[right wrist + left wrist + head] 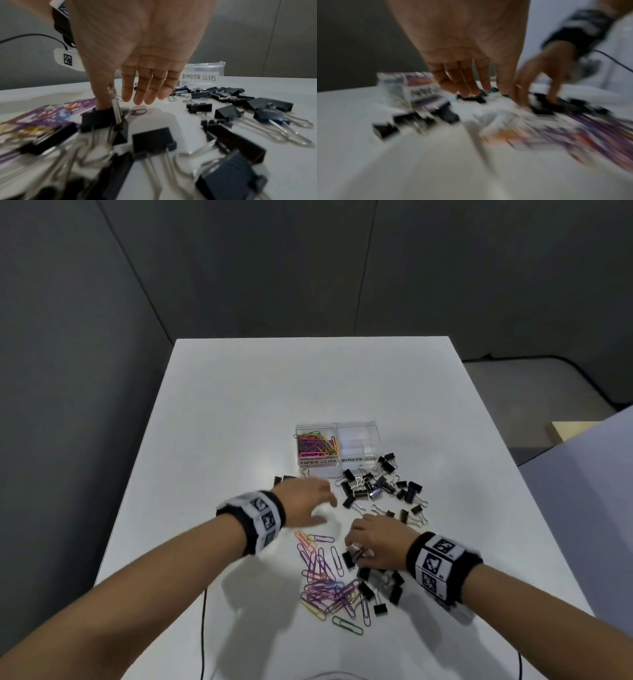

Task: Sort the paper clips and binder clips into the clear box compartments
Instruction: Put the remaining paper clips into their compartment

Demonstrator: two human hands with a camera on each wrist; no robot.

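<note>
The clear box [337, 426] stands mid-table; its left compartment holds coloured paper clips [315, 445], and the right one, labelled BINDER CLIPS [199, 77], looks empty. Black binder clips [376, 487] lie heaped in front of the box. Loose paper clips [325, 580] are spread nearer me, with more binder clips [380, 583] beside them. My left hand [308, 501] hovers between the box and the paper clips, fingers straight, holding nothing; the left wrist view is blurred. My right hand [366, 542] is low over the near binder clips, fingers straight, thumb pressing one black binder clip [99, 120].
Two black binder clips [282, 479] lie left of the box front. The white table [239, 405] ends at grey walls behind and to the left. A black cable [203, 628] runs off the near edge. A second pale surface [582, 460] stands at the right.
</note>
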